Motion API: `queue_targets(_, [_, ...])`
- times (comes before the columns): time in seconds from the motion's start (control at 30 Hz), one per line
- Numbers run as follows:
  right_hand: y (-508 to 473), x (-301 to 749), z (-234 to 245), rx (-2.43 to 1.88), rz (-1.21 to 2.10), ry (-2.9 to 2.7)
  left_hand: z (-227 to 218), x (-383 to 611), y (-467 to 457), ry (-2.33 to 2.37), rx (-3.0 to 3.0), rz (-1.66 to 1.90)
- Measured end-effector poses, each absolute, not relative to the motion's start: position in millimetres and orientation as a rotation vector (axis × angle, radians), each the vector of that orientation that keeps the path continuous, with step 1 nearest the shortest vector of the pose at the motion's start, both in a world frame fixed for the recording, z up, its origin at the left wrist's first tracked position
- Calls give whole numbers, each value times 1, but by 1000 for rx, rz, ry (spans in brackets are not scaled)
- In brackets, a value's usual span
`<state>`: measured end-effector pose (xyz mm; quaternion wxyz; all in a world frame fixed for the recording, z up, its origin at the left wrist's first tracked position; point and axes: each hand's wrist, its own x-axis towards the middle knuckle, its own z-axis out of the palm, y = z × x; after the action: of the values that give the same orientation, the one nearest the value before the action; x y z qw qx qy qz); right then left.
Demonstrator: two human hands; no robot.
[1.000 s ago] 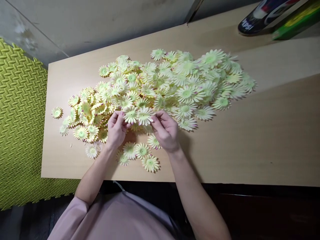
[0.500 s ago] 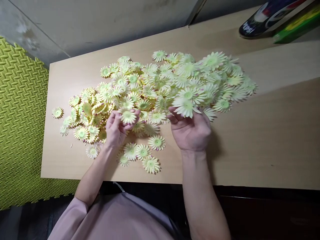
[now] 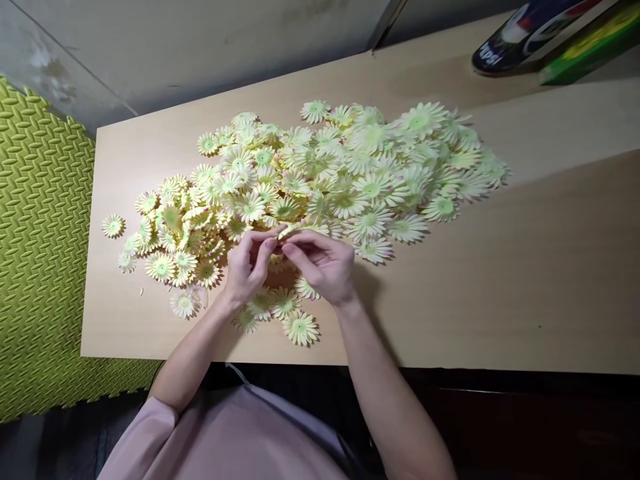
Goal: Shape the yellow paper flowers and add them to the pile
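Observation:
My left hand (image 3: 249, 262) and my right hand (image 3: 323, 262) meet fingertip to fingertip over the front of a flower pile. Both pinch a pale yellow artificial flower (image 3: 287, 231), seen edge-on and mostly covered by my fingers. Behind and around them spreads a wide heap of loose artificial flower heads (image 3: 345, 173), cream petals with green centres and some pink tips. Below my hands lie a few separate flower heads, one of them (image 3: 301, 328) nearest the table's front edge.
The heap lies on a light wooden table (image 3: 475, 287). At the back right stand a dark Pepsi container (image 3: 495, 53) and a green box (image 3: 575, 63). A yellow-green foam mat (image 3: 45, 267) borders the left side, a grey wall (image 3: 210, 40) the back. One flower head (image 3: 113, 226) lies apart at left.
My right hand has come left from the heap's right side and turned over to meet my left hand. The flower in my left hand has tipped from face-up to edge-on.

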<state>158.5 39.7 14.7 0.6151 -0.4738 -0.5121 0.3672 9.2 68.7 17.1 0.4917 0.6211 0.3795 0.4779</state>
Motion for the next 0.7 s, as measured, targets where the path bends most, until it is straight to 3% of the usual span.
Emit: queue_targets(0.7, [40, 156, 13, -1076, 874, -1179, 16, 6, 69, 862, 1608, 1134])
